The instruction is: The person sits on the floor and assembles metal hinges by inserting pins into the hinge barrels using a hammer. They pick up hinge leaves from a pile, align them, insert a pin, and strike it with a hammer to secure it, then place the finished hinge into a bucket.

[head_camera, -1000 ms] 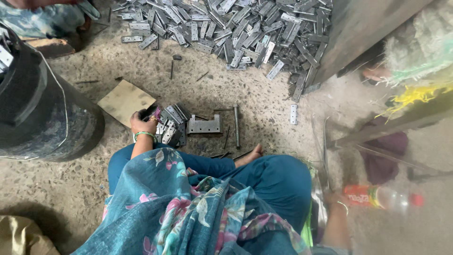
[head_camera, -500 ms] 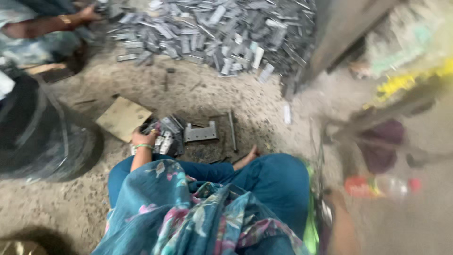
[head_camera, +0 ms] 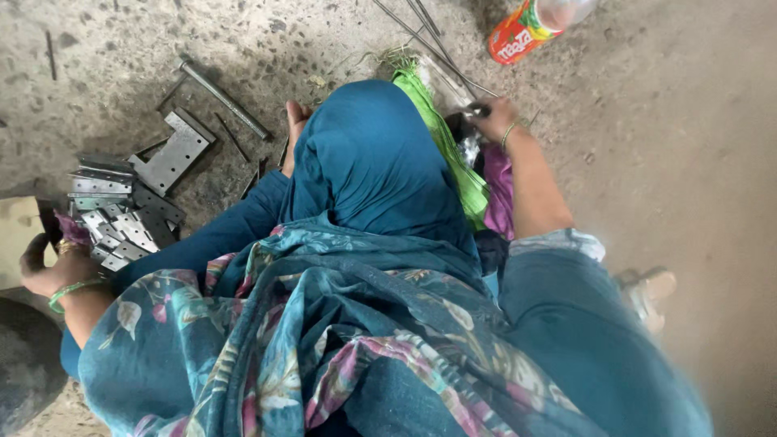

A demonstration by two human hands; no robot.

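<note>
Head view looks straight down on a person sitting on a rough concrete floor (head_camera: 688, 146), one knee (head_camera: 368, 154) in blue cloth raised in the middle and a flowered shawl (head_camera: 324, 340) filling the lower frame. Left of the knee lies a heap of flat metal plates (head_camera: 121, 214), stacked and overlapping, with one larger plate (head_camera: 171, 154) set apart above them and a rod (head_camera: 222, 97) beyond that. A tan board (head_camera: 14, 239) shows at the left edge.

Beside the knee on the right, a green cloth (head_camera: 445, 146) and a purple cloth (head_camera: 499, 186) are bunched, thin wires (head_camera: 429, 40) run up the floor, and a bottle (head_camera: 530, 24) with an orange label lies at the top.

Left hand (head_camera: 50, 263), bangle at the wrist, rests at the near edge of the plates, fingers curled; whether they grip a plate I cannot tell. Right hand (head_camera: 490, 117) reaches to the floor beside the green cloth, fingers closed over something small, dark and shiny that is too hidden to name.

By my reading, the step in hand is fetching a part with the right hand while the left keeps its place at the plates. The next move would call for bringing the right hand back across the knee without catching the cloth, and for a plate freed from the stack to meet it.
</note>
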